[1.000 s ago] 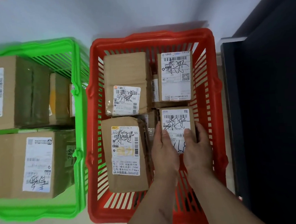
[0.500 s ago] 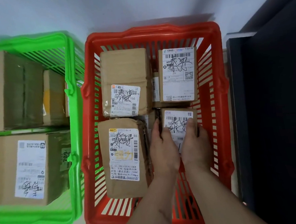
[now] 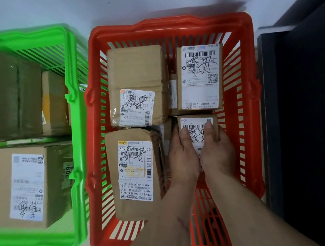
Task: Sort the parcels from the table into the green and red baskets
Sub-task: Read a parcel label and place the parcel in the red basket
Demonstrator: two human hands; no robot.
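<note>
We hold the small parcel [image 3: 196, 129] label-up in the red basket [image 3: 171, 27], toward its 3 o'clock side; our left hand [image 3: 182, 155] and right hand [image 3: 216, 152] grip its sides with thumbs pressed on the label, and they cover its near end, so we cannot tell its long axis. 3 other labelled parcels lie there: 1 at 1 o'clock [image 3: 199, 76], 1 at 11 [image 3: 136, 86], 1 at 8 [image 3: 134, 172]. The green basket [image 3: 74, 128], cut off at 9 o'clock, holds several cardboard boxes [image 3: 28, 188].
</note>
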